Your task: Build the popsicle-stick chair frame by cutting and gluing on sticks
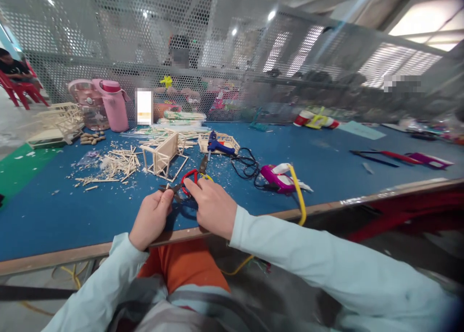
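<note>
My left hand [152,218] pinches the end of a short wooden stick [167,186] close to the table's front edge. Dark-jawed pliers [177,189] meet that stick, and my right hand [214,205] closes around their handles, its index finger stretched along the tool. Part of a blue handle shows below; my fingers hide the rest. Just beyond lie scissors [203,165], with red and yellow loops near my right fingers. A small stick-built frame [165,156] stands beyond my hands. Cut sticks [121,164] lie scattered to its left.
A blue glue gun [220,144] rests on a low stick-built tray [200,143], its black cord [246,164] coiled beside it. A purple device [278,178] has a yellow cable [297,196] over the table edge. Pink bottle [115,107] and stick model [56,124] stand back left.
</note>
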A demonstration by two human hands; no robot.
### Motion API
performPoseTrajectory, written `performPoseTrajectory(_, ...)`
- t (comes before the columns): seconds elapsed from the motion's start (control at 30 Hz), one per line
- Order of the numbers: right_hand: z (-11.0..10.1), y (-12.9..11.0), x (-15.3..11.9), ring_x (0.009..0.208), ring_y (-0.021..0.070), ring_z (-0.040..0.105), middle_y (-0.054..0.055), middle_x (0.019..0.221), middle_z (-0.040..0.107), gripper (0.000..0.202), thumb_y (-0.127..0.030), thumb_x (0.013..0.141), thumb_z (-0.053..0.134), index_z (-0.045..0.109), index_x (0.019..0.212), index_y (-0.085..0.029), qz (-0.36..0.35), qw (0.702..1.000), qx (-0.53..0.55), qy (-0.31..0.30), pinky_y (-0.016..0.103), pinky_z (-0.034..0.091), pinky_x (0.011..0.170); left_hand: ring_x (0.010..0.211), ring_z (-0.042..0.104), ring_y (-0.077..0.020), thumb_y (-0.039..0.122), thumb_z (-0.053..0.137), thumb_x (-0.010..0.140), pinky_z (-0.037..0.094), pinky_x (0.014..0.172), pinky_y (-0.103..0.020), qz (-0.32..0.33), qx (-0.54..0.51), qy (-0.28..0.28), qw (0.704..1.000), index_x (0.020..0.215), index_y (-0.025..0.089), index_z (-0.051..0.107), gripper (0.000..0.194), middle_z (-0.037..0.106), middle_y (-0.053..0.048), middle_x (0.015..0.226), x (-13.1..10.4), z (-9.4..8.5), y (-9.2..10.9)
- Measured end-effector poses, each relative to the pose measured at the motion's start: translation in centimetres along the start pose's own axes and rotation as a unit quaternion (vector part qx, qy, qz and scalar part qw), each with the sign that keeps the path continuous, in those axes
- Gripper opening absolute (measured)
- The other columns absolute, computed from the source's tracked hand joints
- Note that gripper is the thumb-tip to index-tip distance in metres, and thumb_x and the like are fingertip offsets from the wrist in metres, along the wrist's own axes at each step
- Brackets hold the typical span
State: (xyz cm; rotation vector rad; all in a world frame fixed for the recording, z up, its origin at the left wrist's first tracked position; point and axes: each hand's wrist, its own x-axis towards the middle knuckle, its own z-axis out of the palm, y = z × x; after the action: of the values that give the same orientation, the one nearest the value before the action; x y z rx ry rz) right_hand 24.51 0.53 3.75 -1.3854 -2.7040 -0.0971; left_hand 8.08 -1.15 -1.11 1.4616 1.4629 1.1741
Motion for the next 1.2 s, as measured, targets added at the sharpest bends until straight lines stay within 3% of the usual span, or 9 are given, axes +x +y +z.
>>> performPoseTrajectory(0.2, -0.5, 0.1, 0.6, 0.088, 0.0279, 0.057, 0.017, 0.102, 0.059, 0.056, -0.012, 0.083, 0.038, 0.041, 0.140, -0.012, -0.018, 0.999, -0.026, -0.010, 0.037, 0.042, 0.074, 0.043, 0.030, -0.0106, 0.066, 0.039, 0.082, 0.022, 0.043, -0.025, -0.017, -0.027, 0.005, 0.999, 0.053, 0.022, 0.040, 0.053, 0.037, 0.004, 0.046, 0.2, 0.1, -0.6)
performPoseTrajectory(0.43, -1.0, 0.7, 1.4, 0.091, 0.0290, 0.056, 0.018, 0.102, 0.059, 0.049, -0.013, 0.085, 0.039, 0.049, 0.133, -0.014, -0.017, 0.996, -0.075, 0.044, 0.039, 0.041, 0.075, 0.040, 0.027, -0.0104, 0.066, 0.037, 0.083, 0.023, 0.042, -0.026, -0.021, -0.060, 0.016, 0.998, 0.054, 0.023, 0.037, 0.052, 0.032, 0.006, 0.045, 1.1, 1.0, -0.2)
performPoseTrajectory(0.6, -0.5, 0.9, 1.1, 0.100, 0.0274, 0.057, 0.015, 0.109, 0.060, 0.064, -0.011, 0.070, 0.052, 0.048, 0.133, -0.012, 0.018, 0.997, 0.081, 0.001, 0.037, 0.045, 0.088, 0.043, 0.029, -0.0095, 0.069, 0.041, 0.081, 0.025, 0.042, -0.024, -0.016, -0.081, 0.032, 0.996, 0.060, 0.021, 0.043, 0.053, 0.036, 0.006, 0.050, 0.6, 0.7, 0.3)
performPoseTrajectory(0.77, -0.5, 1.0, 0.8, 0.108, 0.0290, 0.058, 0.017, 0.115, 0.062, 0.065, -0.007, 0.068, 0.051, 0.050, 0.133, -0.010, 0.046, 0.976, 0.211, 0.000, 0.040, 0.044, 0.095, 0.048, 0.039, -0.0106, 0.058, 0.051, 0.082, 0.030, 0.046, -0.023, -0.011, -0.045, 0.022, 0.999, 0.075, 0.018, 0.059, 0.042, 0.052, 0.003, 0.059, 0.0, -1.0, 0.8)
performPoseTrajectory(0.9, -1.6, 1.0, 0.7, 0.098, 0.0207, 0.064, 0.005, 0.102, 0.071, 0.060, 0.001, 0.065, 0.042, 0.062, 0.119, -0.016, 0.004, 0.909, 0.406, -0.098, 0.028, 0.048, 0.084, 0.054, 0.049, -0.0140, 0.051, 0.051, 0.084, 0.037, 0.054, -0.024, 0.024, 0.013, 0.027, 0.999, 0.073, 0.019, 0.063, 0.036, 0.058, 0.000, 0.058, 0.1, -2.2, 1.0)
performPoseTrajectory(0.97, -2.0, 1.0, 0.7, 0.096, 0.0191, 0.065, 0.003, 0.099, 0.072, 0.061, 0.002, 0.064, 0.040, 0.064, 0.117, -0.016, -0.009, 0.880, 0.452, -0.145, 0.026, 0.050, 0.080, 0.056, 0.053, -0.0161, 0.050, 0.051, 0.082, 0.039, 0.056, -0.025, 0.033, 0.053, 0.041, 0.997, 0.071, 0.020, 0.064, 0.035, 0.061, -0.001, 0.058, 0.6, -3.3, 0.9)
performPoseTrajectory(1.0, -2.0, 1.1, 0.6, 0.099, 0.0196, 0.065, 0.004, 0.102, 0.072, 0.062, 0.002, 0.064, 0.040, 0.063, 0.119, -0.015, -0.001, 0.885, 0.443, -0.142, 0.026, 0.049, 0.082, 0.057, 0.055, -0.0173, 0.050, 0.051, 0.081, 0.040, 0.057, -0.025, 0.033, 0.084, 0.052, 0.995, 0.070, 0.020, 0.064, 0.035, 0.062, -0.001, 0.059, 1.0, -4.1, 0.8)
performPoseTrajectory(1.1, -1.2, 1.3, 0.6, 0.113, 0.0251, 0.060, 0.012, 0.121, 0.066, 0.069, 0.000, 0.063, 0.047, 0.056, 0.130, -0.012, 0.038, 0.942, 0.326, -0.075, 0.033, 0.045, 0.095, 0.062, 0.061, -0.0212, 0.049, 0.052, 0.078, 0.042, 0.061, -0.028, 0.025, 0.228, 0.096, 0.969, 0.072, 0.021, 0.068, 0.032, 0.069, -0.004, 0.065, 2.7, -6.9, 0.4)
performPoseTrajectory(1.2, -0.1, 1.4, 0.7, 0.114, 0.0292, 0.058, 0.017, 0.124, 0.062, 0.072, -0.003, 0.064, 0.050, 0.050, 0.135, -0.011, 0.041, 0.971, 0.229, -0.062, 0.038, 0.044, 0.097, 0.069, 0.063, -0.0266, 0.042, 0.058, 0.073, 0.043, 0.066, -0.032, 0.013, 0.310, 0.136, 0.941, 0.075, 0.018, 0.072, 0.028, 0.069, -0.009, 0.070, 4.3, -9.0, 0.0)
